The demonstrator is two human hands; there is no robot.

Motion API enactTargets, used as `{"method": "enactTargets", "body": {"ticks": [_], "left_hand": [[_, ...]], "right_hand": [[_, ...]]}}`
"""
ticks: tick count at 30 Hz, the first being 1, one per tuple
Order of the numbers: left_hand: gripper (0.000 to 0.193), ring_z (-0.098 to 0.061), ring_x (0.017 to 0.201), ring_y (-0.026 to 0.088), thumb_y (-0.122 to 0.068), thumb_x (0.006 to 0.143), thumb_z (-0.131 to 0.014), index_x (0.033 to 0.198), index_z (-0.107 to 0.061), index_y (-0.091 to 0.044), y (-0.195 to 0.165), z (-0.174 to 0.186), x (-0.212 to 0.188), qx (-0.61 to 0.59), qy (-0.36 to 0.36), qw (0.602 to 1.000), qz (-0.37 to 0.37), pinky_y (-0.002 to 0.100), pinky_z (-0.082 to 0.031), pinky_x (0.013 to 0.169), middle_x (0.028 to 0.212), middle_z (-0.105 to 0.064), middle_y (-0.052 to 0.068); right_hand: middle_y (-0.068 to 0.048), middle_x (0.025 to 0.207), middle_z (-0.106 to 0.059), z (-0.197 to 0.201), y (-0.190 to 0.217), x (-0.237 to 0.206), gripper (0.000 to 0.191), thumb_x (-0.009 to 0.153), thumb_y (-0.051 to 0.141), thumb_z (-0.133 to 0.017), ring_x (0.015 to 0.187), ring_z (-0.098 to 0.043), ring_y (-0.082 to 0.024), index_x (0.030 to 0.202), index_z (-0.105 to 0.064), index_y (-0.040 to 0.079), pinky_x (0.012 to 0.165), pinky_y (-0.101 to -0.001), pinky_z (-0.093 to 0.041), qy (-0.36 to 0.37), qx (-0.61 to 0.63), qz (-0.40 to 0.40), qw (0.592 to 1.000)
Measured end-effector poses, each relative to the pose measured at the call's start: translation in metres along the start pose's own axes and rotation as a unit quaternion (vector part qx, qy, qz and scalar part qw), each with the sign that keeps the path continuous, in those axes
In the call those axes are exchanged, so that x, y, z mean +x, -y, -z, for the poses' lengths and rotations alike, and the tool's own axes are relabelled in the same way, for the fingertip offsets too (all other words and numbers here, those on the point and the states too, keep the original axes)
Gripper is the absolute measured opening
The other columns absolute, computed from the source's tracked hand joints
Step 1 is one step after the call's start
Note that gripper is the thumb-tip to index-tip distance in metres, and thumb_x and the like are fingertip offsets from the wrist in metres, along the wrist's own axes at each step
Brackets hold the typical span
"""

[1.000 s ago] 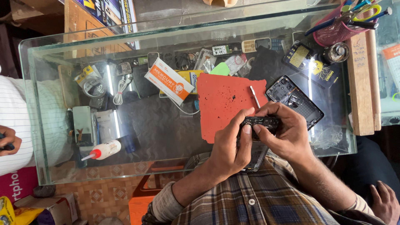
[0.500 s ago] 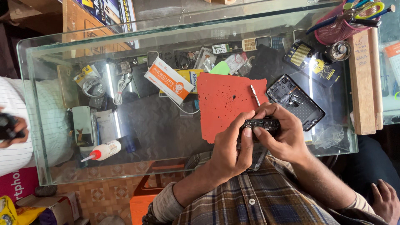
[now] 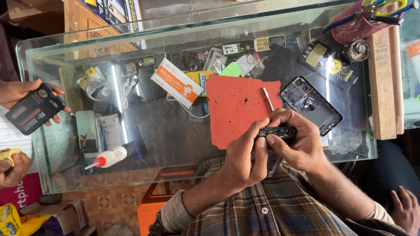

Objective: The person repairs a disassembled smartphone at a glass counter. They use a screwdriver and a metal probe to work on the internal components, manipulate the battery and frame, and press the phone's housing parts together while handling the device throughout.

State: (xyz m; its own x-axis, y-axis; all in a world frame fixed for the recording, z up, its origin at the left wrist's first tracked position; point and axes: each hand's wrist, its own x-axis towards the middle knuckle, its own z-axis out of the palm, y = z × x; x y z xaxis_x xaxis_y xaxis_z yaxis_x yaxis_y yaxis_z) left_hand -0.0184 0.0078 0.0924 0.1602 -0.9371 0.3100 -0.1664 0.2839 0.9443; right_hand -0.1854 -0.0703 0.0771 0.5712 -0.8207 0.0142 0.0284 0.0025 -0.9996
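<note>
My left hand (image 3: 243,159) and my right hand (image 3: 297,142) together grip a small black phone part (image 3: 276,131) over the near edge of a red work mat (image 3: 238,107). Both thumbs press on the part. The mat lies on a glass counter top (image 3: 175,131). A thin metal prying tool (image 3: 267,98) rests on the mat just above my right hand. An opened dark phone body (image 3: 311,105) lies to the right of the mat, close to my right knuckles.
Another person's hand at the left edge holds a black phone (image 3: 33,112); their other hand (image 3: 13,168) holds something yellow. A white glue bottle (image 3: 108,157), an orange-and-white box (image 3: 177,83), a pink tool basket (image 3: 363,26) and a wooden block (image 3: 385,83) sit around.
The other person's hand at the left has come further over the counter with a black phone. My two hands have stayed on the black part almost unmoved.
</note>
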Motion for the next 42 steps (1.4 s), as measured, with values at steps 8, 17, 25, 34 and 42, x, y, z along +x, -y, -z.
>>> {"method": "enactTargets", "body": {"ticks": [8, 17, 25, 34, 42], "left_hand": [[0.03, -0.07, 0.099, 0.017, -0.006, 0.11, -0.051, 0.139, -0.057, 0.002, 0.025, -0.005, -0.004, 0.001, -0.079, 0.996, 0.048, 0.03, -0.057, 0.087, 0.114, -0.071, 0.013], [0.035, -0.046, 0.081, 0.002, -0.005, 0.11, -0.053, 0.144, -0.059, 0.005, 0.092, 0.001, -0.012, -0.194, -0.123, 0.952, 0.201, 0.02, -0.038, 0.071, 0.099, -0.06, 0.0], [0.037, -0.06, 0.102, 0.007, -0.003, 0.107, -0.05, 0.142, -0.052, 0.006, 0.089, -0.002, -0.008, -0.247, -0.102, 0.941, 0.208, 0.025, -0.048, 0.091, 0.119, -0.065, 0.007], [0.039, -0.057, 0.096, 0.006, -0.002, 0.108, -0.051, 0.146, -0.05, 0.006, 0.09, -0.002, -0.01, -0.253, -0.088, 0.941, 0.205, 0.024, -0.047, 0.086, 0.111, -0.064, 0.006], [0.052, -0.036, 0.074, 0.004, -0.008, 0.11, -0.042, 0.16, -0.047, 0.005, 0.069, 0.012, -0.008, -0.21, -0.015, 0.947, 0.244, 0.019, -0.029, 0.068, 0.086, -0.043, 0.001]], "right_hand": [[-0.006, 0.108, -0.066, 0.012, -0.01, 0.006, 0.038, 0.087, 0.01, -0.069, 0.096, -0.063, -0.011, 0.122, -0.062, 0.0, 0.084, -0.0246, -0.052, -0.032, 0.023, -0.032, 0.999], [-0.012, 0.1, -0.068, 0.095, -0.009, 0.007, 0.017, 0.096, 0.001, -0.07, 0.083, -0.067, -0.024, 0.112, -0.074, 0.004, 0.077, -0.0353, -0.055, -0.12, -0.504, -0.047, 0.854], [-0.008, 0.103, -0.065, 0.089, -0.033, 0.002, 0.027, 0.089, 0.002, -0.073, 0.097, -0.067, -0.029, 0.114, -0.077, 0.012, 0.08, -0.042, -0.055, -0.061, -0.545, 0.011, 0.836], [-0.01, 0.106, -0.066, 0.096, -0.038, 0.008, 0.015, 0.088, 0.001, -0.076, 0.093, -0.066, -0.029, 0.101, -0.068, 0.003, 0.078, -0.0396, -0.054, -0.047, -0.489, 0.02, 0.871], [-0.009, 0.088, -0.069, 0.098, -0.03, 0.005, 0.013, 0.096, -0.004, -0.074, 0.071, -0.066, -0.012, 0.109, -0.072, -0.001, 0.067, -0.0275, -0.052, -0.13, -0.427, 0.01, 0.895]]}}
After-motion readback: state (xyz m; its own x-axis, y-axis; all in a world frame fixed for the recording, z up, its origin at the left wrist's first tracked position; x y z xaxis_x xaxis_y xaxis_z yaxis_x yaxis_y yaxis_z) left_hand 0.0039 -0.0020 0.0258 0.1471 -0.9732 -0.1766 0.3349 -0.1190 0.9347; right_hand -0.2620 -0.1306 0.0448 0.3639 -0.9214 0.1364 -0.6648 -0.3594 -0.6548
